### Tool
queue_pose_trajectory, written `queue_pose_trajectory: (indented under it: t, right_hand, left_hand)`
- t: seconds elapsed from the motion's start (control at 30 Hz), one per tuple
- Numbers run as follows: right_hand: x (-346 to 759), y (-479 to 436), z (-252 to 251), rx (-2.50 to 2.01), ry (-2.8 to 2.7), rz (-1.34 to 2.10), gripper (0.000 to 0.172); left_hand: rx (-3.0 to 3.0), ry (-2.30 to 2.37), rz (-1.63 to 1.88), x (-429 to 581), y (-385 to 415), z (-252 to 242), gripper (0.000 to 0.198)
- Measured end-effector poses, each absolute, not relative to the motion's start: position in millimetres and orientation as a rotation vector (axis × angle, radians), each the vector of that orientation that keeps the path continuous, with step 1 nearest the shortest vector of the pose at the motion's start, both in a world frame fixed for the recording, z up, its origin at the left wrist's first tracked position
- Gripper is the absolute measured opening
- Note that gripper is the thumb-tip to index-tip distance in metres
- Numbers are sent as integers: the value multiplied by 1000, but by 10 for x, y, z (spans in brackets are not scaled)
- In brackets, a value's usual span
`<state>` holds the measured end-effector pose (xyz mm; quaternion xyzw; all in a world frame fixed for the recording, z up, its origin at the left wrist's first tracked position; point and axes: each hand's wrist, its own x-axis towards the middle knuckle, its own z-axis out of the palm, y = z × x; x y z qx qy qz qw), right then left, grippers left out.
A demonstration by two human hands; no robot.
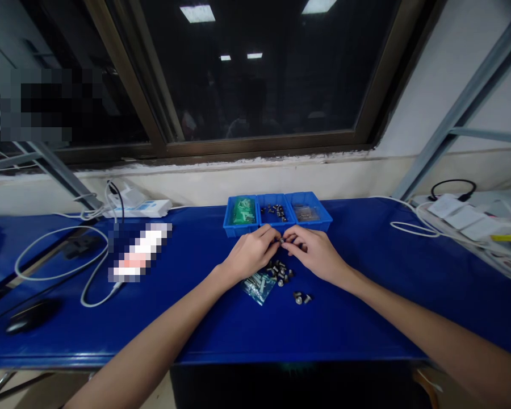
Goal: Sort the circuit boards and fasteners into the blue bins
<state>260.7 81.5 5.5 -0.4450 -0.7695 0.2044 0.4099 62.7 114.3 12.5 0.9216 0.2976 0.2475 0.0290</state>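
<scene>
My left hand [255, 250] and my right hand [310, 248] meet fingertip to fingertip over the blue table. Both pinch one small metal part [281, 241], too small to make out fully. Just below them lies a pile of several small metal parts [280, 271], with a few more [301, 297] nearer the table's front. A clear plastic bag of slim pieces [259, 287] lies under and beside my left hand. Behind the hands stand three joined blue bins: one with a green bag [244, 211], one with loose metal parts [275, 212], one with a clear bag [306, 213].
On the left are a black mouse [34, 316], a pixelated object [141, 251], looped white cables and a power strip [147, 208]. White adapters [464, 218] and cables sit at the right. A window and metal frame posts stand behind the table [221, 341].
</scene>
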Motion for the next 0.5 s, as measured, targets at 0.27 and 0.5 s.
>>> queue_pose_trajectory:
  t: [0.27, 0.5]
  right_hand:
    - [2589, 791, 45, -1121, -1940, 475, 9]
    - [2630, 832, 61, -1132, -2010, 430, 18]
  left_hand:
    - [2869, 936, 719, 628, 1143, 121, 19]
    - [2830, 981, 766, 640, 1111, 172, 22]
